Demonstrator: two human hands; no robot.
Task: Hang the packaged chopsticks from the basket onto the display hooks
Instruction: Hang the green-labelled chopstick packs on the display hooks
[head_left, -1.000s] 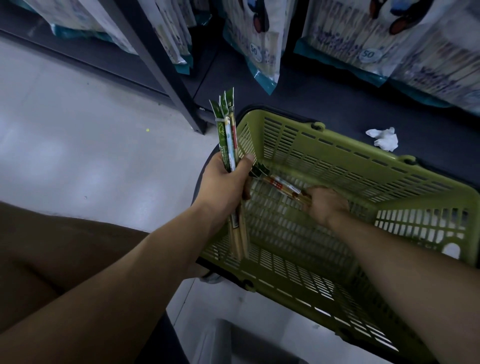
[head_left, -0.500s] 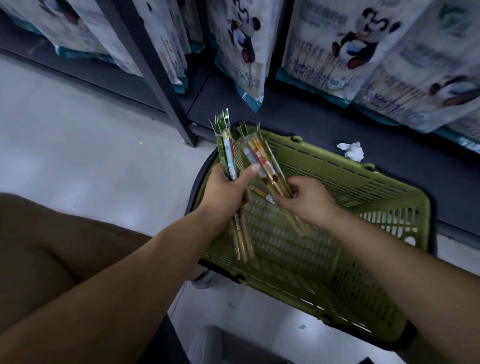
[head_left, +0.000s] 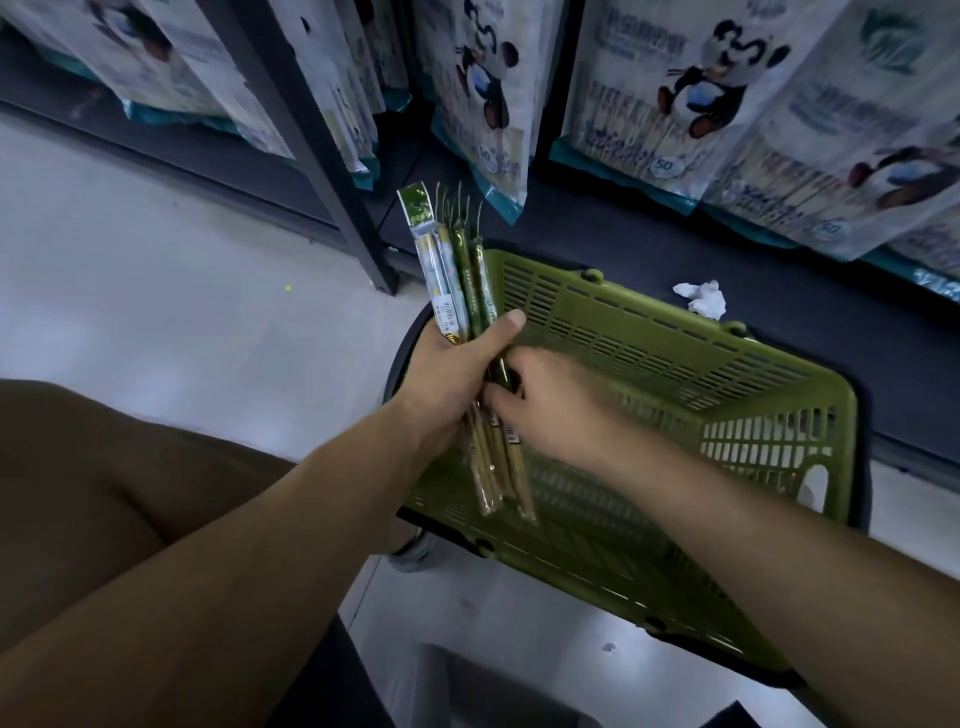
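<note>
Panda-print bags (head_left: 675, 93) hanging over dark shelf (head_left: 597, 228), grey upright (head_left: 311, 140) at left. Crumpled white wad (head_left: 701, 297), probably tissue, on shelf below bags. Pale floor (head_left: 156, 291), tiny yellow-green speck (head_left: 287, 286).

Illumination is dim overall, with a cool blue cast. The pale floor (head_left: 156, 291) at the left of the frame is the brightest zone and carries soft, diffuse reflections. The shelf base (head_left: 649, 260) at upper right falls near black. The right hand (head_left: 556, 415) is motion-blurred; the left hand (head_left: 457, 374) and the packaged chopsticks (head_left: 452, 280) render sharper. Wide-angle distortion tilts the post (head_left: 311, 145) and hanging bags (head_left: 675, 93) along the top edge.
</note>
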